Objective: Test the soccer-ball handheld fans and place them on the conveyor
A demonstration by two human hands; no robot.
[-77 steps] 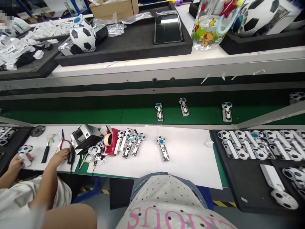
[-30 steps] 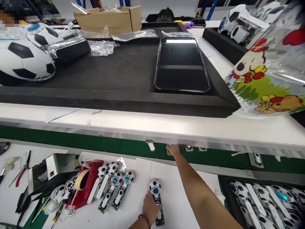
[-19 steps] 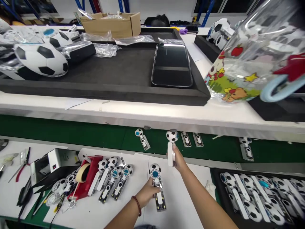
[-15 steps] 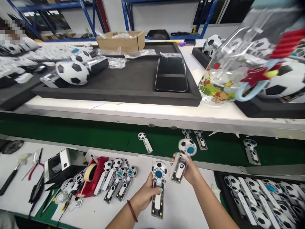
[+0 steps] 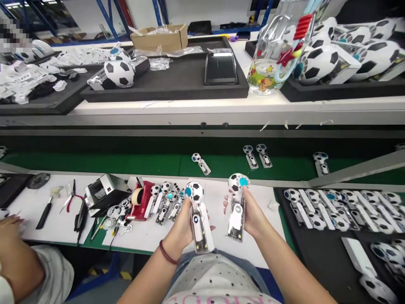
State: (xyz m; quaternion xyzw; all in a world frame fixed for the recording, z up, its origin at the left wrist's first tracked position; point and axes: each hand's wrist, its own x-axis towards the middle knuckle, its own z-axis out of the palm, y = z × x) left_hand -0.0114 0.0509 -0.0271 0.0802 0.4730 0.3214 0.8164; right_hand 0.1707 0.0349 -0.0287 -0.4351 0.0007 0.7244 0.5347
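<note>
Fans are gripped in both hands, lifted clear of the white surface (image 5: 253,249). The left hand (image 5: 181,228) is wrapped around one football-patterned handheld fan (image 5: 196,215); the right hand (image 5: 251,215) is closed on a second fan (image 5: 237,204), taken from the green conveyor belt (image 5: 126,162) a second ago. Both are now held upright side by side, apparently for comparison or inspection. More fans (image 5: 166,200) lie beside a red tape dispenser (image 5: 142,202).

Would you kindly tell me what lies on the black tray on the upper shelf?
On the black tray lie a dark phone, a football-patterned ball and clear plastic bags. What the ball covers cannot be seen.
</note>
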